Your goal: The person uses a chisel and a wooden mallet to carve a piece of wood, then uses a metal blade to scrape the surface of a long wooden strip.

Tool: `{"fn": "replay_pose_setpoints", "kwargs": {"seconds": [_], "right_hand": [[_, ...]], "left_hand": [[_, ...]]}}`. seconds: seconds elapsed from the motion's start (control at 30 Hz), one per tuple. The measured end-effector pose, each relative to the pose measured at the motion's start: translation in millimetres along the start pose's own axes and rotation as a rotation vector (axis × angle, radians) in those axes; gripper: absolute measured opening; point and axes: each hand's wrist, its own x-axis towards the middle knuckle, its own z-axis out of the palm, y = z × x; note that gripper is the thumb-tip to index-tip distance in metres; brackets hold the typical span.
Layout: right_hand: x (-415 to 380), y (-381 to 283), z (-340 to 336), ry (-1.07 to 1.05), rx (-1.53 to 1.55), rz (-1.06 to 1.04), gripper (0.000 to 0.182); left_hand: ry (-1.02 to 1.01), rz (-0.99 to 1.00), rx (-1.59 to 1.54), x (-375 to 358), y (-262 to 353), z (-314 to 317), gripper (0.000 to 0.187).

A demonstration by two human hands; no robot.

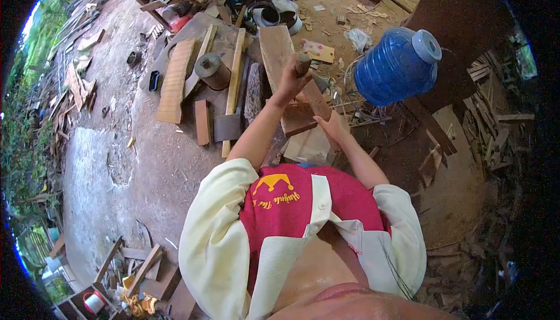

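My left hand (286, 85) is closed around a thick round wooden piece (302, 62), whose blunt end shows above the fingers. My right hand (334, 126) grips the near end of a narrow reddish-brown wood strip (315, 97), with the thumb lying along its side. Beneath both hands lies a large wooden block (276, 41), slanting away from me. The palm side of each hand is hidden. A pale flat board (306, 148) sits below the block, close to my body.
Left of the block lie a wavy-edged board (177, 81), a cylindrical metal can (212, 71), a long wood strip (235, 63) and a small reddish block (202, 122). A big blue water bottle (388, 69) is close on the right. Wood scraps (79, 90) cover the far-left ground.
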Motion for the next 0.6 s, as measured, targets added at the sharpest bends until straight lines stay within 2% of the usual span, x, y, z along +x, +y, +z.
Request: {"fn": "replay_pose_setpoints", "kwargs": {"seconds": [0.07, 0.17, 0.23, 0.27, 0.33, 0.4, 0.47, 0.6], "right_hand": [[2.8, 5.4, 8.4, 0.007, 0.027, -0.016, 0.065], [-1.6, -1.7, 1.3, -0.029, 0.012, 0.026, 0.066], [-2.0, -3.5, -4.1, -0.041, 0.008, 0.035, 0.067], [-2.1, -3.4, -4.9, -0.060, 0.006, 0.036, 0.069], [-0.4, -2.1, -2.9, -0.056, -0.018, 0.042, 0.069], [0.8, -3.4, -2.8, -0.054, -0.039, 0.045, 0.070], [0.0, -5.6, -5.1, -0.083, -0.046, 0.071, 0.069], [-2.6, -5.5, -4.1, -0.005, -0.037, 0.024, 0.066]], "left_hand": [[-0.017, -0.018, 0.067, 1.7, 0.5, -0.5, 0.043], [-0.033, -0.114, -0.043, 8.1, -12.4, 0.3, 0.043], [-0.065, -0.103, 0.224, 14.5, -23.9, -3.9, 0.041], [-0.067, -0.106, 0.219, 15.3, -30.2, -0.9, 0.041], [0.050, -0.028, -0.088, 22.1, -13.2, 6.8, 0.035], [0.063, -0.037, 0.011, 25.5, -20.1, 2.9, 0.031], [0.055, -0.170, -0.086, 26.8, -27.3, 0.1, 0.031], [0.036, -0.321, -0.004, 35.1, -29.3, -6.4, 0.037]]}}
